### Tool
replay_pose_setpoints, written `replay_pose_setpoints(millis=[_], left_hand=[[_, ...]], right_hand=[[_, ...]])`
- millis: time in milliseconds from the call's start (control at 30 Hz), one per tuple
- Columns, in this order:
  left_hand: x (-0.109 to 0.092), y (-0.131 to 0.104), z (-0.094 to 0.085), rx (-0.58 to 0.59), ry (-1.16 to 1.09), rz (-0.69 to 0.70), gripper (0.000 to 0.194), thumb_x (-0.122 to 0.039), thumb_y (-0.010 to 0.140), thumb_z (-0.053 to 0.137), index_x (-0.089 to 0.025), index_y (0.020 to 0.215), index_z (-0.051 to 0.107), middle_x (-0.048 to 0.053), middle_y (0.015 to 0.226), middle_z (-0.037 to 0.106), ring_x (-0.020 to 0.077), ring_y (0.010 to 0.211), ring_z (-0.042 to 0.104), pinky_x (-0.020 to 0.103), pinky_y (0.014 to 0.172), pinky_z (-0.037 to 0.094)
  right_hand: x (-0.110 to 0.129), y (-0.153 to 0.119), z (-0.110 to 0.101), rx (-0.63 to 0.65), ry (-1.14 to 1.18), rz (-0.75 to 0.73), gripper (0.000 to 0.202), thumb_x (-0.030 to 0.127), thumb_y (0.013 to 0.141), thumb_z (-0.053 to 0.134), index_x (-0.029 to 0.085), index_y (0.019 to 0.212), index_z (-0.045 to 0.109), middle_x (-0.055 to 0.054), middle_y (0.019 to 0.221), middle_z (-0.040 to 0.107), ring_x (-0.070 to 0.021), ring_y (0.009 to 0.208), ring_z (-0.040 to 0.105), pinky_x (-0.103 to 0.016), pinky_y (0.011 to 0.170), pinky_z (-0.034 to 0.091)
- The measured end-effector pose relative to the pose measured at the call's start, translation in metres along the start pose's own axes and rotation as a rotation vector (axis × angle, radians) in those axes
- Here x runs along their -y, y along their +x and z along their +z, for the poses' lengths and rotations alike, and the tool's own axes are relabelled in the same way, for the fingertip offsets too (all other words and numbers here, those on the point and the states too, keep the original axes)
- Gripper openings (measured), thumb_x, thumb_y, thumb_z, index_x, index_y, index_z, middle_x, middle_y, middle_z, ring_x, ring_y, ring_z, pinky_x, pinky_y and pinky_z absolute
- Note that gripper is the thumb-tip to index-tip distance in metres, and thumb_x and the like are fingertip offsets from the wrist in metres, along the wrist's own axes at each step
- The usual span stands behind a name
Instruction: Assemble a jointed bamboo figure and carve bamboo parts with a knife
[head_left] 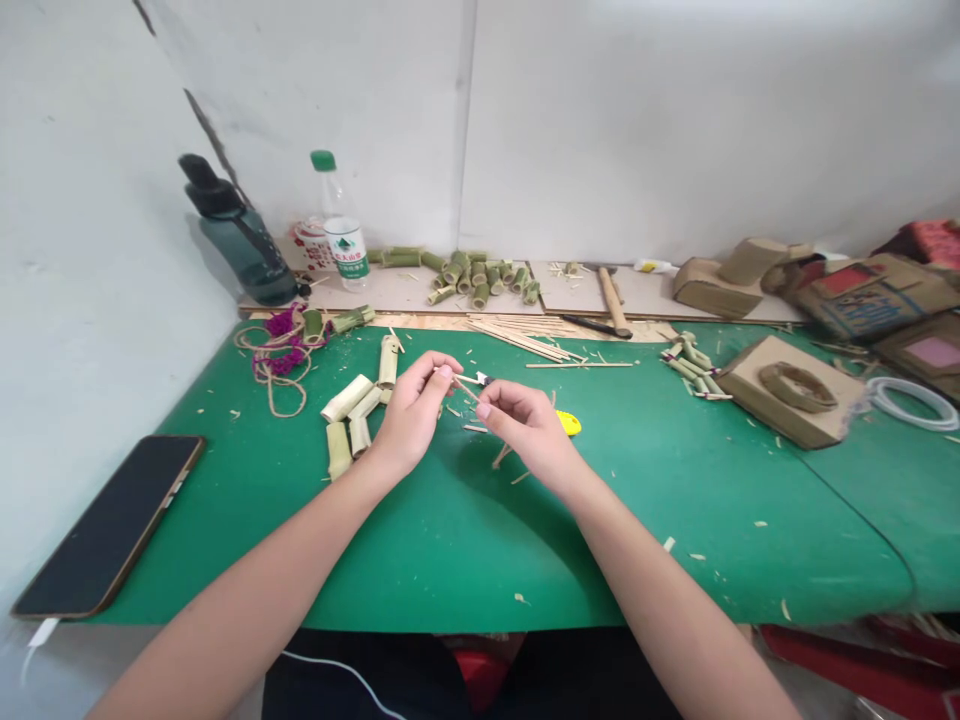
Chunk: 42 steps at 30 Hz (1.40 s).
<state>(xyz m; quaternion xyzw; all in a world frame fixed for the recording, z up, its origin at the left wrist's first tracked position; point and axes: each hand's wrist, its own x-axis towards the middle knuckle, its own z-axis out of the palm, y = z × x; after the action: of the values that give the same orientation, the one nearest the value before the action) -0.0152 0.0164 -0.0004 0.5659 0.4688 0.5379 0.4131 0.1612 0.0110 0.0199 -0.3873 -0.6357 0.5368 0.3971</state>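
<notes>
Above the middle of the green table mat, my left hand [417, 405] pinches one end of a thin wooden stick [466, 387]. The stick's other end is between the fingers of my right hand [525, 422]. Behind my right hand lies a knife with a yellow handle [570, 423], partly hidden by that hand. Cut bamboo pieces [347, 398] lie in a group just left of my left hand. Small slivers of wood are scattered under and around both hands.
A phone [112, 525] lies at the left. Two bottles [247, 245] [346, 240], bamboo tubes [480, 275] and a hammer [613, 300] are along the wall. Thin sticks [525, 340] lie before them. At the right are a cardboard piece [795, 425] and a tubing coil [911, 403].
</notes>
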Motion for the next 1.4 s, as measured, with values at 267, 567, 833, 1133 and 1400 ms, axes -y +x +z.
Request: replay_pose_setpoints(millis=[267, 567, 833, 1133, 1400], left_hand=[[-0.01, 0.009, -0.021, -0.135, 0.195, 0.086, 0.006, -0.026, 0.094, 0.052, -0.023, 0.09, 0.056, -0.001, 0.08, 0.054, 0.0141, 0.069, 0.05, 0.027, 0.063, 0.041], [-0.011, 0.007, -0.025, 0.27, 0.756, 0.077, 0.022, -0.031, 0.1, 0.049, -0.025, 0.107, 0.069, 0.003, 0.101, 0.062, 0.0169, 0.075, 0.058, 0.034, 0.072, 0.044], [-0.009, 0.003, -0.017, 0.473, 0.726, 0.293, 0.026, -0.025, 0.102, 0.046, -0.023, 0.102, 0.071, 0.006, 0.109, 0.07, 0.0252, 0.107, 0.056, 0.044, 0.099, 0.044], [-0.015, 0.0, -0.017, 0.517, 0.685, 0.144, 0.02, -0.029, 0.099, 0.052, -0.023, 0.113, 0.065, 0.006, 0.116, 0.07, 0.027, 0.112, 0.06, 0.045, 0.098, 0.047], [-0.004, -0.002, -0.008, 0.493, 0.691, 0.245, 0.027, -0.026, 0.101, 0.052, -0.023, 0.125, 0.064, 0.007, 0.122, 0.07, 0.0276, 0.116, 0.057, 0.045, 0.101, 0.046]], right_hand=[[-0.004, 0.004, -0.014, -0.185, 0.03, -0.007, 0.022, 0.037, 0.084, 0.063, 0.021, 0.071, 0.055, 0.0, 0.068, 0.061, -0.0136, 0.063, 0.053, -0.027, 0.062, 0.045], [-0.009, 0.011, -0.026, -0.519, 0.007, -0.181, 0.024, 0.044, 0.094, 0.062, 0.023, 0.083, 0.054, 0.002, 0.071, 0.057, -0.013, 0.062, 0.051, -0.027, 0.065, 0.045], [-0.011, 0.012, -0.027, -0.585, -0.066, -0.245, 0.033, 0.055, 0.097, 0.058, 0.024, 0.087, 0.053, 0.003, 0.071, 0.053, -0.0133, 0.061, 0.048, -0.027, 0.061, 0.043], [-0.011, 0.013, -0.031, -0.626, 0.018, -0.281, 0.029, 0.049, 0.096, 0.063, 0.023, 0.084, 0.054, 0.003, 0.071, 0.054, -0.0125, 0.061, 0.048, -0.026, 0.062, 0.042], [-0.008, 0.01, -0.027, -0.493, 0.127, -0.254, 0.025, 0.046, 0.094, 0.066, 0.022, 0.089, 0.059, 0.002, 0.073, 0.058, -0.012, 0.061, 0.05, -0.027, 0.062, 0.044]])
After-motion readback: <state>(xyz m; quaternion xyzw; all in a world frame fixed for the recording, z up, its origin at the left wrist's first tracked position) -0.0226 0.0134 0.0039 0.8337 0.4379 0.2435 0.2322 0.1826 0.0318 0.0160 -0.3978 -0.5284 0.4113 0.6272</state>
